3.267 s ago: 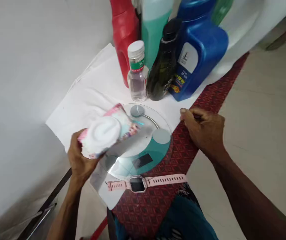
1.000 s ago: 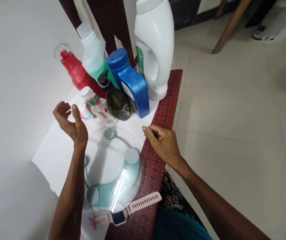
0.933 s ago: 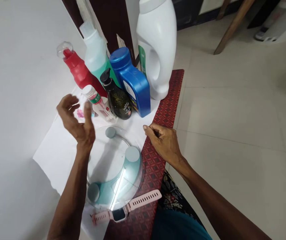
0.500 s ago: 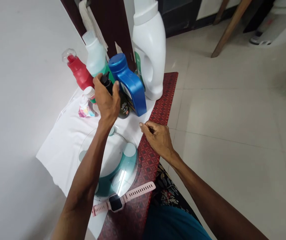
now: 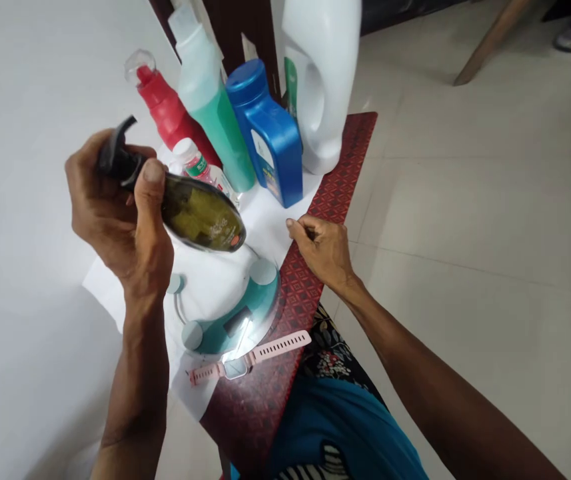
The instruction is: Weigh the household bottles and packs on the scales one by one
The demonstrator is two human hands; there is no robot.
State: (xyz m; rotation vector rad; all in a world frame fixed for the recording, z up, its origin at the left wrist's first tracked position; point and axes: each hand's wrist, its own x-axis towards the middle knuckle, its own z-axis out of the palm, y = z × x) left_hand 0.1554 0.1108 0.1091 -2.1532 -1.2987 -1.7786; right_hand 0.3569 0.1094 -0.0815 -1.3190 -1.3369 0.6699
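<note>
My left hand [image 5: 140, 247] is closed round the neck of a dark green pump bottle [image 5: 200, 217] with a black pump head. The bottle is tilted nearly level in the air, its base pointing right, above a round glass scale [image 5: 260, 303] with teal parts. Loosely curled, my right hand [image 5: 328, 250] rests at the table edge, and nothing shows in its fingers. A blue bottle [image 5: 278, 150] stands just beyond it. Behind the pump bottle is a small white-capped bottle [image 5: 195, 160], partly hidden.
A red bottle [image 5: 172, 117], a clear bottle of green liquid [image 5: 225, 127] and a large white jug [image 5: 335, 87] stand at the back. A pink-strapped smartwatch [image 5: 235, 368] lies before the scale. White cloth [image 5: 280, 227] partly covers the red patterned table [image 5: 295, 300]; a wall [image 5: 30, 167] borders the left.
My left hand has lifted the pump bottle from among the other bottles, bringing it left and nearer while tipping it over. My right hand stays at the table edge. The view has shifted slightly.
</note>
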